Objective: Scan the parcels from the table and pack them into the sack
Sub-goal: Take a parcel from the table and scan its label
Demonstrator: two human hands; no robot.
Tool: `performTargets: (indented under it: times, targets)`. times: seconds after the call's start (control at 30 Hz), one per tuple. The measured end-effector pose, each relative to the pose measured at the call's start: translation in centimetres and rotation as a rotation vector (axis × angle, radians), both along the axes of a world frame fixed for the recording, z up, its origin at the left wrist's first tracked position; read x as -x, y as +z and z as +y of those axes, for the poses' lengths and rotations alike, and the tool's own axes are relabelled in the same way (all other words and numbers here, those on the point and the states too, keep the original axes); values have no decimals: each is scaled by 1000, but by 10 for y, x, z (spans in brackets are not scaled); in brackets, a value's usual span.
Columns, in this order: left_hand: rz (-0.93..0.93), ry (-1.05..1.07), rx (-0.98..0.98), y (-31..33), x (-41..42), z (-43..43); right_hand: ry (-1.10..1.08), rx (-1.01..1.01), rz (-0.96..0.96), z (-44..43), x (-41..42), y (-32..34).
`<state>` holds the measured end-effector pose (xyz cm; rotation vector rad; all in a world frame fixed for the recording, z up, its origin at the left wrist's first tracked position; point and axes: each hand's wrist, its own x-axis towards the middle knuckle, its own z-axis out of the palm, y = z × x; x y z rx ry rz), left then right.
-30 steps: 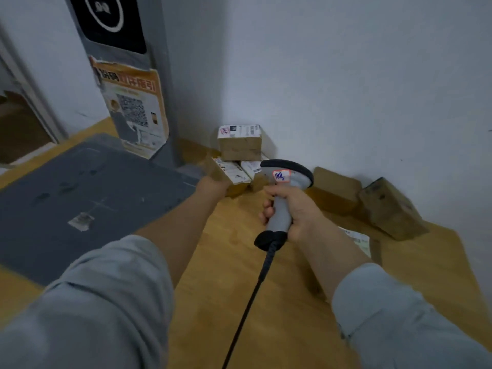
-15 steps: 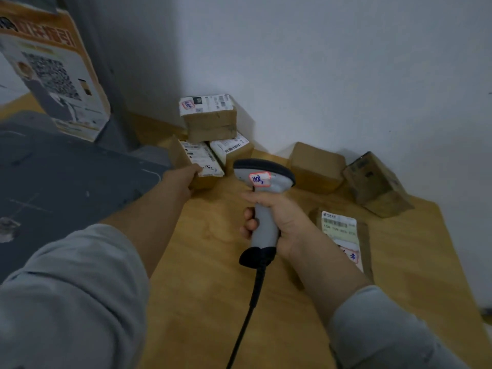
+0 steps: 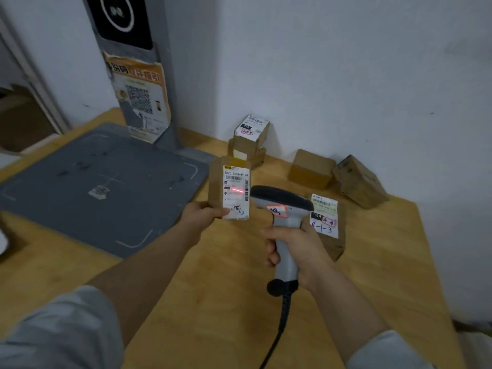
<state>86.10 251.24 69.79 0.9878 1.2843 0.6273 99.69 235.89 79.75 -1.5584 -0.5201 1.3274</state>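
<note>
wooden table (image 3: 239, 302) by a white wall (image 3: 346, 75) — my left hand (image 3: 202, 215) holds a parcel (image 3: 216, 182) upright above it, fingers clamped on its lower edge. my right hand (image 3: 300, 251) grips the scanner (image 3: 285, 206) just beside it, red line on the label (image 3: 235, 201).

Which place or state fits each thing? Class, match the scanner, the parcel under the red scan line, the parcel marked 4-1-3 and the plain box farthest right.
Things
1. scanner
2. parcel under the red scan line
3. parcel marked 4-1-3
4. plain box farthest right

Places or states
A. tilted, close to the wall
B. held up by the left hand
C. gripped by the right hand
D. lying flat on the table, label up

Pairs: 1-C, 2-B, 3-D, 4-A
</note>
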Motion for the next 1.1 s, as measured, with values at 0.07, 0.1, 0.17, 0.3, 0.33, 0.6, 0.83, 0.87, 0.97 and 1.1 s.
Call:
performTargets:
  times: [0.07,0.1,0.17,0.3,0.33,0.6,0.83,0.87,0.97,1.1]
  targets:
    - [15,3,-38,8,8,-19,15,-34,-27,-19,5,8]
    - [23,10,-53,12,12,-27,20,-53,-42,-28,8,12]
    - [26,21,-77,20,18,-43,35,-92,-69,-42,11,19]
    - [30,36,-125,32,28,-70,66,-132,-104,-66,17,28]
    - [27,43,-135,34,31,-75,76,-137,-107,-71,18,30]
    - [19,148,-153,55,53,-116,160,-186,-71,-105,29,41]
    - [67,505,-184,63,140,-167,355,-136,43,-116,77,25]
    - [111,559,-187,63,158,-177,396,-129,55,-117,88,22]
    - [227,688,-193,62,214,-216,527,-107,45,-124,124,14]
    - [318,872,-168,58,279,-278,688,-72,55,-140,172,1]
